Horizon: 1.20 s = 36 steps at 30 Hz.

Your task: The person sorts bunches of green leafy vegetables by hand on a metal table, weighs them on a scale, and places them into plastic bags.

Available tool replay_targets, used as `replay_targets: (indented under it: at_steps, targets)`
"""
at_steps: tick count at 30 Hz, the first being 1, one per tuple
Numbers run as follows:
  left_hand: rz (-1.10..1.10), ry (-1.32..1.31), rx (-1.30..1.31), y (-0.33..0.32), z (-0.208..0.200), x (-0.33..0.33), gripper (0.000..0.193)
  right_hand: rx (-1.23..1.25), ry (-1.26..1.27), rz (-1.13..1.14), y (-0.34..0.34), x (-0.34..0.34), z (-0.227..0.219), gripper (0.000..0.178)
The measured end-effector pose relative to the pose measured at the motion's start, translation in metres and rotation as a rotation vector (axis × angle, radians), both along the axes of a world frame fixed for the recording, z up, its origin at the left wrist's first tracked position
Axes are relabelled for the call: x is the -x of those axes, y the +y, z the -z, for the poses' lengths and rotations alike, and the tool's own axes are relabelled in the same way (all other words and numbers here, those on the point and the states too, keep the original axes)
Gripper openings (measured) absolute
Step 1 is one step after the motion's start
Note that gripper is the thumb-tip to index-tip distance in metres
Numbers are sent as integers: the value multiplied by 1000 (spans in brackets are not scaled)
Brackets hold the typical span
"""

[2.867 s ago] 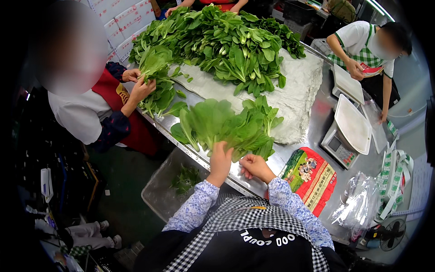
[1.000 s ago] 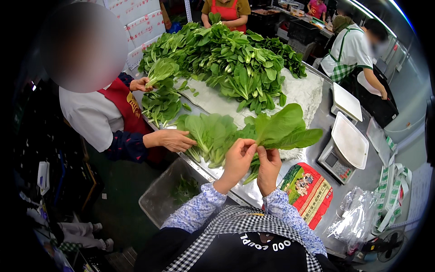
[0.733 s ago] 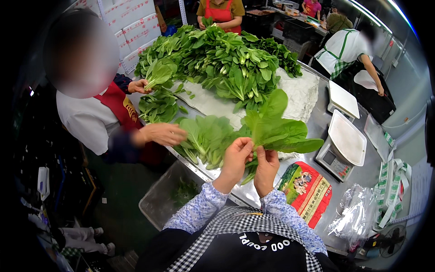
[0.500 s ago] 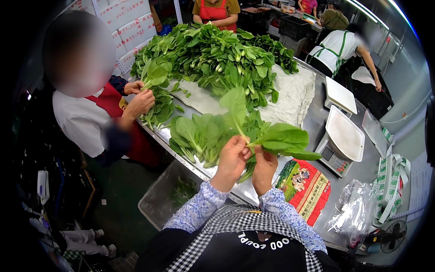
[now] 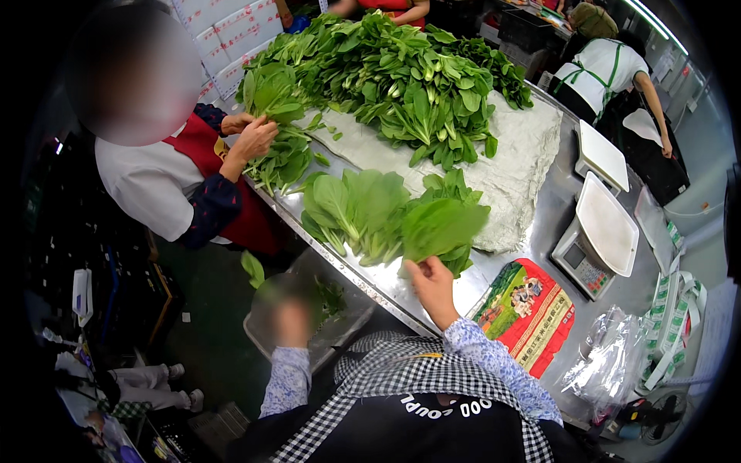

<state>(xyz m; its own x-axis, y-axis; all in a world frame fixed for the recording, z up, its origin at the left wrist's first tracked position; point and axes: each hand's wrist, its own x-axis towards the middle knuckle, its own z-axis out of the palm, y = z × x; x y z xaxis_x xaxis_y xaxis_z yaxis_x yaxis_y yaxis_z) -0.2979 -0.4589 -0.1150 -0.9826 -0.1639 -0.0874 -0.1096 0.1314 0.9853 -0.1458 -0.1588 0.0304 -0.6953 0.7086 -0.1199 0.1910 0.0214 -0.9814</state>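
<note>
My right hand (image 5: 434, 291) pinches the stem end of a bok choy (image 5: 441, 229), its leaves pointing away over the metal table (image 5: 482, 287). Beside it, on the near left edge, lies a row of similar bok choy (image 5: 353, 210). My left hand (image 5: 292, 322) is low over a translucent plastic bin (image 5: 345, 320) that stands below the table edge. Motion smears its fingers, so its grip is unclear. A loose green leaf (image 5: 252, 268) is in the air just past it. Some green scraps (image 5: 330, 297) lie inside the bin.
A big heap of bok choy (image 5: 386, 85) covers the far table, partly on a pale sheet (image 5: 517, 170). A co-worker (image 5: 208, 177) handles greens at left. Two scales (image 5: 606, 224), a red printed bag (image 5: 532, 312), clear plastic bags (image 5: 606, 359) and green-white tape (image 5: 671, 324) lie at right.
My hands have come apart. The left has moved down and left over the bin, and a leaf has come loose near it. My right hand keeps a bok choy, now above the row.
</note>
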Motion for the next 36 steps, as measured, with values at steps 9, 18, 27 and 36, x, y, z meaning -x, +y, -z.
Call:
replay_targets:
  at_steps: [9,18,27,36]
  targets:
    - [833,361,174,201,-144,-49,34,184,-355,-231,18,21,-15,40]
    - [951,359,489,230,-107,-56,42,514,-183,182,30,-87,69,45]
    - [1020,366,357,232,-103,-74,53,487,260,173,19,20,54,49]
    - [860,5,223,195,-161,-58,43,801,405,330,36,-5,59,41]
